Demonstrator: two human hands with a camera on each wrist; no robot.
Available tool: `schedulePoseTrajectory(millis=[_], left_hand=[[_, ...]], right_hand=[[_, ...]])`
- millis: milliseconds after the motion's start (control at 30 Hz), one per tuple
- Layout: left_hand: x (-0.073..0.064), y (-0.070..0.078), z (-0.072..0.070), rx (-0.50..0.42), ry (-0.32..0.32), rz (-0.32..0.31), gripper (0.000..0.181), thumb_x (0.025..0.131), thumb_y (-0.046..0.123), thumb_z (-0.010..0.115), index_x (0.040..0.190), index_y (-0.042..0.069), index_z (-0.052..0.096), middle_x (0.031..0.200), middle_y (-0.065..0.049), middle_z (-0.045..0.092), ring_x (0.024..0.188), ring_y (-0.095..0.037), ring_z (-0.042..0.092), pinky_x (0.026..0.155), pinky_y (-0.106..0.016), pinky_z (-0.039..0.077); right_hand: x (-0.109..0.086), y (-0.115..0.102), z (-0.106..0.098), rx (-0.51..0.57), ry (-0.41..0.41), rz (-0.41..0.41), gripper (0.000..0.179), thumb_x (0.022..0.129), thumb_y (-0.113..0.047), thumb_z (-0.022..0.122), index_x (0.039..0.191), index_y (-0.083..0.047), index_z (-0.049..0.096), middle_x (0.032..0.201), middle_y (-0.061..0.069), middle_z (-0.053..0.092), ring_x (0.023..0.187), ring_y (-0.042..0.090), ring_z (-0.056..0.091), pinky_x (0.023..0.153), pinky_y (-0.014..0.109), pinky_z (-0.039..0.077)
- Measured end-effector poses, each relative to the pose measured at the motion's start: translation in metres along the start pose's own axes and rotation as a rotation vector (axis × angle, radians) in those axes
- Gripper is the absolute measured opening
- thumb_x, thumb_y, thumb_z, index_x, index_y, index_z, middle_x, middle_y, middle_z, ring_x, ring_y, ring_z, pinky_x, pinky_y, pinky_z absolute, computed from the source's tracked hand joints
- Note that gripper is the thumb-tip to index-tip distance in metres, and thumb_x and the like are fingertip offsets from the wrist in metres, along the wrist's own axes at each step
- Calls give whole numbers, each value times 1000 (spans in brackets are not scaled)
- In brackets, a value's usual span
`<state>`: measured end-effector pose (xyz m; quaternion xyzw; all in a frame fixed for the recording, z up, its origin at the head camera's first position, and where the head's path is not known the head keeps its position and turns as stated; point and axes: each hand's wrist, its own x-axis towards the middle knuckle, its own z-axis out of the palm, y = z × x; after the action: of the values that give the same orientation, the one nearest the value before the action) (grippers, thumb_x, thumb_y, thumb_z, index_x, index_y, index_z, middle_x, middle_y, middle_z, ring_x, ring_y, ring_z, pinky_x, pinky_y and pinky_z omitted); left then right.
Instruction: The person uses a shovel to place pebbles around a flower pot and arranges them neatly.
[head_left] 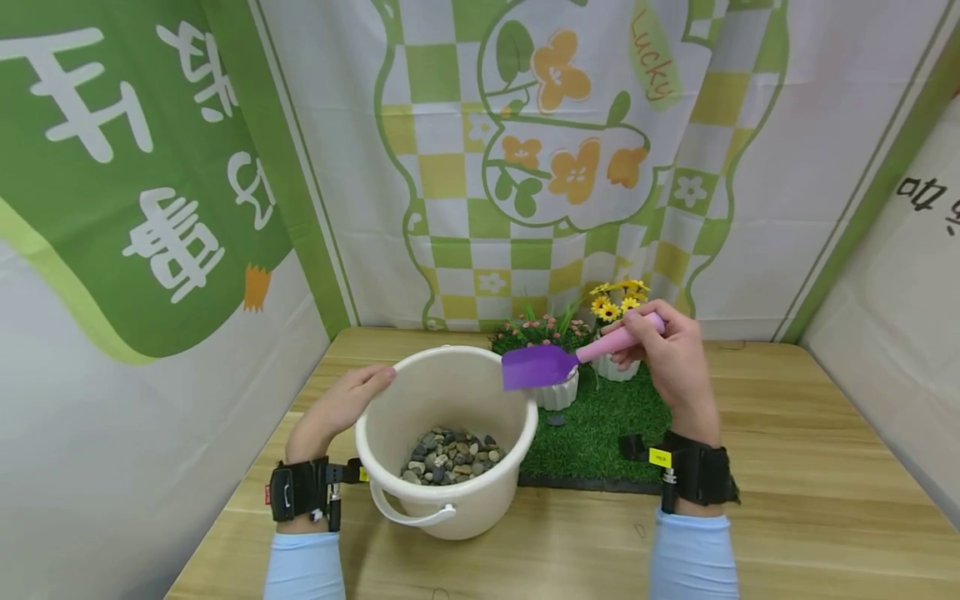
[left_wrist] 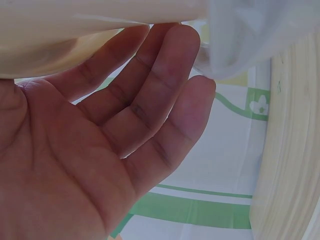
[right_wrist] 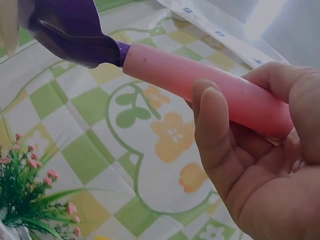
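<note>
Head view: gripping a purple shovel (head_left: 536, 367) by its pink handle in the right hand (head_left: 678, 362), with fingers curled round it and the blade just above the right rim of a cream bucket (head_left: 480, 510). Holding the bucket's left rim with the left hand (head_left: 341, 408), half curled. On the bucket's bottom, a heap of small stones (head_left: 450, 457). Behind and to the right, pink flowers (head_left: 543, 333) and yellow flowers (head_left: 621, 303) in white pots, by fake grass (head_left: 622, 442) on a wooden table (head_left: 787, 467).

Left wrist view: gently bent fingers, slightly parted, up against the pale bucket; cannot tell how firmly pressed.

Right wrist view: pink handle clasped near its end between thumb and fingers, with the purple blade at upper left. At lower left, pink flowers; behind, a checked cloth (right_wrist: 85, 155).
</note>
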<state>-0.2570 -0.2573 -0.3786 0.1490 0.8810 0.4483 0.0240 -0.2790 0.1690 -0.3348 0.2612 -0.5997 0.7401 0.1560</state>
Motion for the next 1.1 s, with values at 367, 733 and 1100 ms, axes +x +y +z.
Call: schedulePoseTrajectory(millis=[367,733,1100], left_hand=[[-2,3,1,17,-19,-13,52,104,37,35,130,-4,55,111,-17,66,96,-24,63,84,-40,50],[1,-1,1,-4,-7,-2,50,105,36,35,128,-3,57,107,-16,67,90,-22,66,78,-37,53],[0,-1,-1,11,-7,9,51,105,35,34,129,-5,55,108,-18,66,91,-23,65,78,-37,53]], right_hand=[[0,5,16,-57,-82,-6,17,95,-4,56,93,13,56,80,13,71,50,24,62,44,31,54],[-1,4,35,-173,-146,55,23,94,-14,59,96,9,59,85,15,69,55,26,62,47,36,54],[-1,1,47,-235,-180,81,20,95,-11,58,98,8,60,88,19,69,56,33,61,50,40,55]])
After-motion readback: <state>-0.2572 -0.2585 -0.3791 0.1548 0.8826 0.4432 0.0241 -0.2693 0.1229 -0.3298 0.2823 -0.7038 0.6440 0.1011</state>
